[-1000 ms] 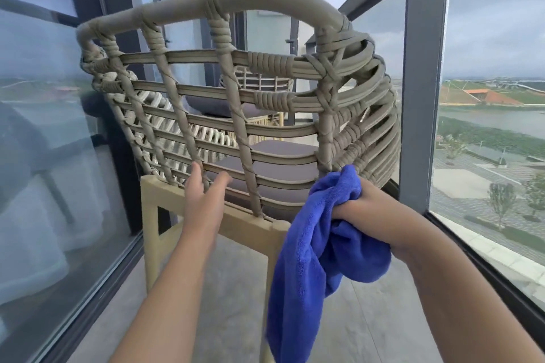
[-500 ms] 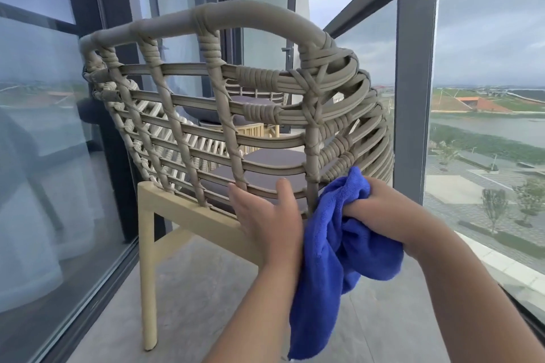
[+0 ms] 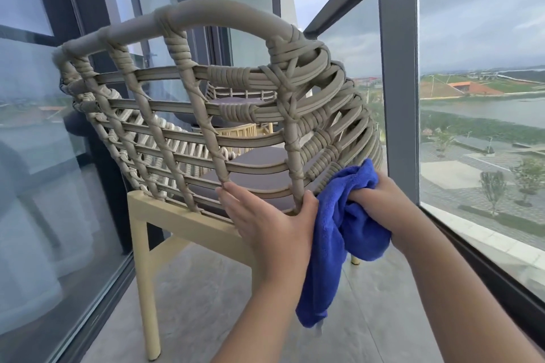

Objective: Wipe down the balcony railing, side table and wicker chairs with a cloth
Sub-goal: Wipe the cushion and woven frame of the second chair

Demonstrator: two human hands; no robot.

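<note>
A wicker chair (image 3: 206, 91) with a curved woven back and pale yellow frame stands in front of me, its back toward me. My left hand (image 3: 271, 221) rests with straight fingers against the bottom of the chair back, thumb beside a vertical wrapped strut. My right hand (image 3: 380, 200) grips a bunched blue cloth (image 3: 339, 244) and presses it to the lower right weave of the chair. The cloth's loose end hangs toward the floor. The grey balcony railing (image 3: 398, 82) with glass panels runs along the right. A second wicker chair (image 3: 241, 94) shows through the weave.
Dark-framed glass doors (image 3: 59, 186) line the left side, close to the chair. The chair's yellow leg (image 3: 150, 289) stands on the grey tiled floor (image 3: 200, 318). A narrow gap separates the chair's right side from the railing post.
My left hand slid right along the bottom of the chair back, from the left struts to beside the cloth. The right hand with the cloth stayed at the lower right weave.
</note>
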